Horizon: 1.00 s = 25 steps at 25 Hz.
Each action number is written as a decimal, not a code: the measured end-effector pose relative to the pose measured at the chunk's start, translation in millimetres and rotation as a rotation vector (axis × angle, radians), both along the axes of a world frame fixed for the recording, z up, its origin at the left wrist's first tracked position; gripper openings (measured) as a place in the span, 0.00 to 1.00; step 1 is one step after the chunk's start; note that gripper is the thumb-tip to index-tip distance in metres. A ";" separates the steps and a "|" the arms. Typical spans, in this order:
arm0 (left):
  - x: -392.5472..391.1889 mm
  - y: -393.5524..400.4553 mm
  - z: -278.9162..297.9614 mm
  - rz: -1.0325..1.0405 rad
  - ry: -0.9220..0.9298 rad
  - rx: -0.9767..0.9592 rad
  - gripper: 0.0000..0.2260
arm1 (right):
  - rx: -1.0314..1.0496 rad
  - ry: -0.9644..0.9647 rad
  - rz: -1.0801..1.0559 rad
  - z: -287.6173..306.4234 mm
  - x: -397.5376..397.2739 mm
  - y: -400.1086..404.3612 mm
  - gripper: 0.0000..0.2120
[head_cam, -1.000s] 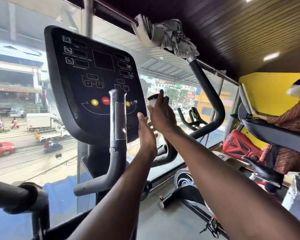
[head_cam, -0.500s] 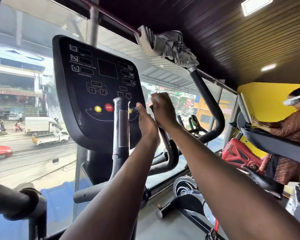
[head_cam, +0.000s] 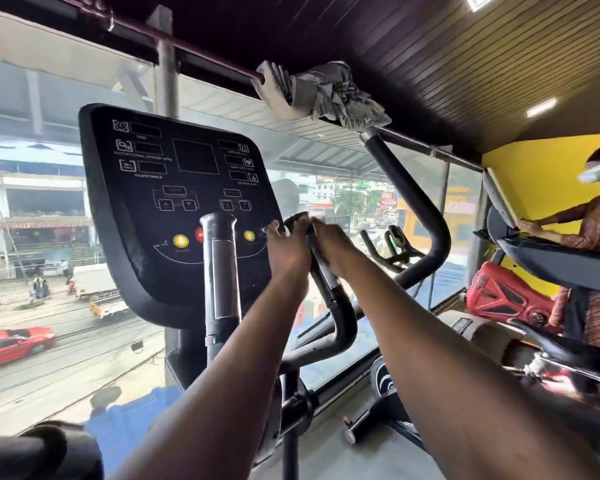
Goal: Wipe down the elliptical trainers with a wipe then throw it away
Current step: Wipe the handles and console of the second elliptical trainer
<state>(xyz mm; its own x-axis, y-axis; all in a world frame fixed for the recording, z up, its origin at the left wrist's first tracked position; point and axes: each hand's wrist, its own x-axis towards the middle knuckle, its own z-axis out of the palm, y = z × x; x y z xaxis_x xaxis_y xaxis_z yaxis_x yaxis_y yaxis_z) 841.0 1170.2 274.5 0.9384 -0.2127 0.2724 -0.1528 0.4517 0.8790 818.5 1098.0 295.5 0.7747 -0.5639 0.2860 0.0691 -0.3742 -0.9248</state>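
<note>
The elliptical trainer's black console (head_cam: 136, 209) faces me, with a fixed upright handle (head_cam: 220, 271) in front of it. To its right, both my hands close around the top of the other fixed handlebar (head_cam: 340, 306). My left hand (head_cam: 288, 251) curls over its end cap, while my right hand (head_cam: 331, 247) grips just below from the right. No wipe shows in either hand. A crumpled grey-white cloth (head_cam: 323, 93) lies draped over the top of the long swing arm (head_cam: 413, 209), high above my hands.
A glass window wall (head_cam: 49, 341) stands right behind the trainer, with a street below. A spin bike (head_cam: 392, 244) stands beyond the swing arm. To the right are a red machine (head_cam: 499, 296) and a person (head_cam: 596, 220) at a treadmill console.
Both hands moved up and closed together on the right fixed handlebar's top. My view tilted and came nearer to the console.
</note>
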 end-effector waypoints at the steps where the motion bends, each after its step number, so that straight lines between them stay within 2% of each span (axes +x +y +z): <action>1: 0.2 -2.8 -0.1 0.021 -0.008 0.039 0.30 | 0.028 0.026 0.032 -9.6 -3.0 -6.4 0.18; 3: 0.3 -11.4 -3.7 0.074 -0.064 0.124 0.25 | 0.003 -0.039 0.063 -21.9 -5.8 -18.2 0.15; 4: -0.4 -16.1 -8.2 0.092 -0.073 0.148 0.23 | 0.018 -0.142 0.094 -28.6 -7.1 -22.9 0.14; 6: -5.3 -18.7 -17.2 0.076 -0.018 0.166 0.27 | 0.114 -0.272 0.232 -43.0 -9.9 -25.6 0.14; 9: -17.7 -23.2 -30.0 0.116 0.046 0.219 0.39 | -0.030 -0.168 0.216 -63.5 -16.5 -32.5 0.21; 12: -19.0 -28.3 -38.7 0.163 0.033 0.239 0.39 | -0.202 -0.270 0.116 -77.8 -21.3 -32.6 0.16; 14: -21.2 -30.9 -47.2 0.166 0.043 0.271 0.39 | -0.104 -0.255 0.159 -87.9 -28.6 -37.8 0.19; 16: -27.7 -35.1 -58.6 0.189 0.036 0.322 0.36 | 0.055 -0.151 0.236 -101.6 -33.5 -43.7 0.21; 17: -30.2 -36.9 -64.6 0.196 0.034 0.332 0.33 | 0.062 -0.154 0.230 -110.2 -34.1 -44.0 0.21; 20: -39.6 -43.9 -79.4 0.193 0.063 0.324 0.26 | 0.097 -0.343 0.187 -141.7 -35.8 -41.4 0.20; 23: -45.9 -47.4 -93.0 0.214 0.035 0.376 0.28 | 0.097 -0.272 0.089 -158.5 -35.5 -38.9 0.18; 25: -52.0 -49.8 -103.3 0.239 -0.030 0.413 0.20 | 0.054 -0.411 0.029 -168.0 -36.5 -37.7 0.19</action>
<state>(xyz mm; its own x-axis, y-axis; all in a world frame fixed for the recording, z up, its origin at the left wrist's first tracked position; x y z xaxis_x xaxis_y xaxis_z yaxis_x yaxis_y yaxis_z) 789.0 1120.3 171.2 0.9672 -0.0877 0.2386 -0.2382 0.0142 0.9711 782.0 1060.4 127.5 0.6183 -0.5658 0.5455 0.4463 -0.3186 -0.8363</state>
